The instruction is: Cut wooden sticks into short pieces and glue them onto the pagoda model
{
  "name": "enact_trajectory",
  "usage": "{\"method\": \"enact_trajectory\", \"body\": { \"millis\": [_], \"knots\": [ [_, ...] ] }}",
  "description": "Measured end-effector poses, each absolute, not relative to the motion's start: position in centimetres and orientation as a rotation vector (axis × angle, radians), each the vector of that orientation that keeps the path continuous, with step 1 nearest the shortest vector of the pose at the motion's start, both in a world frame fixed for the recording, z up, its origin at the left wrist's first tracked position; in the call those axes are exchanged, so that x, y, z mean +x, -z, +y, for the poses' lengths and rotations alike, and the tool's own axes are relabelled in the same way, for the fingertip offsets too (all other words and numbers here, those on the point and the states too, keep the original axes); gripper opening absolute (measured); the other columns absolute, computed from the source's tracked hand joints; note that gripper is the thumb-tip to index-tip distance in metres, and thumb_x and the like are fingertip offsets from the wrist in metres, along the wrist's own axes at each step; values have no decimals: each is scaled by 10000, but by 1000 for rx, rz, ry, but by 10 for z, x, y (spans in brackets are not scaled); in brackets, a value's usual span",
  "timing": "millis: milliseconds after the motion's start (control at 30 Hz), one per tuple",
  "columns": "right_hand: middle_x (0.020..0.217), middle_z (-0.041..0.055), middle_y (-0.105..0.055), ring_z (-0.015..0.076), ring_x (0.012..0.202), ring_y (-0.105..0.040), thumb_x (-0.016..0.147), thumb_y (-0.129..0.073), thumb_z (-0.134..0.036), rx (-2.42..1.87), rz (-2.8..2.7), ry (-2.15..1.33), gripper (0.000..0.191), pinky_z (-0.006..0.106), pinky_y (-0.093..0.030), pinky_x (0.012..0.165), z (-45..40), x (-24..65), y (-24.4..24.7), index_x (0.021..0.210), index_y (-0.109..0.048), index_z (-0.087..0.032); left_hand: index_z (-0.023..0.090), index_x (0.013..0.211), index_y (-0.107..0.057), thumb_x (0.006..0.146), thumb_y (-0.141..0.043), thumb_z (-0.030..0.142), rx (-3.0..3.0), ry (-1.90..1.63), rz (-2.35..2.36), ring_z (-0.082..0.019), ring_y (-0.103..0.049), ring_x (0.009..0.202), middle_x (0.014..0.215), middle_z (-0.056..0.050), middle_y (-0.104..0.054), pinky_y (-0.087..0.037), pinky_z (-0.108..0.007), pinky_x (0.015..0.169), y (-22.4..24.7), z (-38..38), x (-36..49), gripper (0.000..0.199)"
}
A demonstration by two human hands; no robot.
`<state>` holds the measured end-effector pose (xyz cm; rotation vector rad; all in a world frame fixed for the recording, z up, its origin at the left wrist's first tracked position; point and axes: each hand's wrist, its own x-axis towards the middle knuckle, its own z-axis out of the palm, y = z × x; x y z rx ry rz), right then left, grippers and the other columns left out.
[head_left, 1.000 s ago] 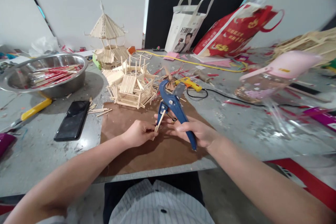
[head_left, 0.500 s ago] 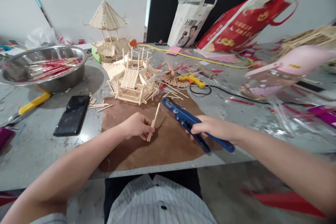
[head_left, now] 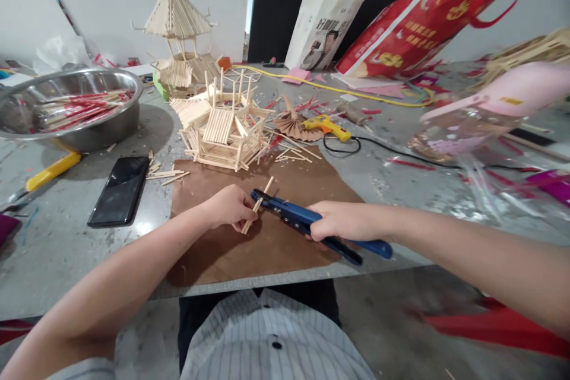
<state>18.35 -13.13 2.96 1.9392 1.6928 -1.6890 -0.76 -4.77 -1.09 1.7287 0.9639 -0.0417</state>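
My left hand [head_left: 235, 208] is closed, pinching two thin wooden sticks [head_left: 250, 218] side by side, one longer than the other. My right hand [head_left: 333, 221] grips the handles of a blue hand cutter [head_left: 291, 211]. The cutter's jaws are around the longer stick, just above my left fingertips; whether the blades touch it I cannot tell. Both hands are above a sheet of brown paper [head_left: 209, 261]. Beyond them stands a partly built stick model [head_left: 220, 130] with upright posts and small slatted roofs.
A taller stick pagoda [head_left: 178, 18] stands behind. Left are a steel bowl [head_left: 111, 124] of red-wrapped sticks, a phone [head_left: 119, 191] and a yellow-handled knife [head_left: 53, 172]. A yellow glue gun [head_left: 327, 126] with a black cord, a pink-lidded bottle [head_left: 494, 107] and bags [head_left: 327, 18] are to the right.
My right hand has brought the cutter left, from beside the sticks to around the longer one. My left hand keeps its pinch and has tilted the sticks a little. The view has shifted slightly.
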Motion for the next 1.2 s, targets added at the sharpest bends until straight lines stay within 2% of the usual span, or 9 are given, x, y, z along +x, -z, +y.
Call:
{"method": "enact_trajectory", "body": {
  "millis": [267,467,800,1200],
  "knots": [
    [493,-20,-496,108,425,-469,575,-461,-193,1992,1553,1824,91,196,-318,390,-128,181,-17,657,-423,-181,112,547,-566,601,-492,192,1921,53,939,-95,-536,417,443,6,-529,-435,-162,420,15,-45,-10,122],
    [498,-20,-496,116,464,-495,569,-460,-179,1980,1607,1779,82,194,-337,407,-128,183,-16,636,-413,-183,113,537,-567,601,-499,213,1942,71,957,-96,-532,405,433,6,-526,-419,-158,408,13,-45,-8,136],
    [547,4,-535,118,498,-507,560,-427,-147,1903,1788,1464,62,209,-361,443,-125,175,-26,617,-422,-171,120,514,-561,620,-492,222,2044,81,951,-74,-512,393,412,14,-523,-404,-141,426,13,-44,-7,162],
    [628,31,-602,138,581,-560,545,-434,-117,1932,1798,1140,147,207,-356,468,-122,174,-23,679,-469,-165,127,494,-547,617,-480,219,2071,75,952,-88,-513,386,406,3,-527,-412,-164,436,11,-45,-6,167]
  ]
}}
